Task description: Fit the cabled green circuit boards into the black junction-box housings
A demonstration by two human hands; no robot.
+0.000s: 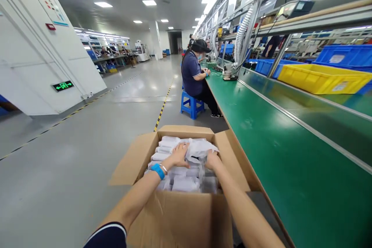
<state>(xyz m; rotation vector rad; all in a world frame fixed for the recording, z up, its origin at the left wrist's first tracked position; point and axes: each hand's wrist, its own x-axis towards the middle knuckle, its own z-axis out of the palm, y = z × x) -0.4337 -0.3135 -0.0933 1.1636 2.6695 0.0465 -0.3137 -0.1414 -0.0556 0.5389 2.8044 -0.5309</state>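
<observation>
An open cardboard box stands in front of me, packed with rows of white wrapped packages. Over the packages, towards the far right of the box, lies a crumpled translucent white wrapper. My left hand rests at the wrapper's left side, thumb and fingers apart, over the packages. On the other side, my right hand has its fingers curled on the wrapper's right edge; its fingertips are partly hidden. A blue band and a bracelet are on my left wrist.
A long green workbench runs along the right, with a yellow bin and blue bins beyond it. Ahead, a person sits on a blue stool at the bench. A white pillar stands at left.
</observation>
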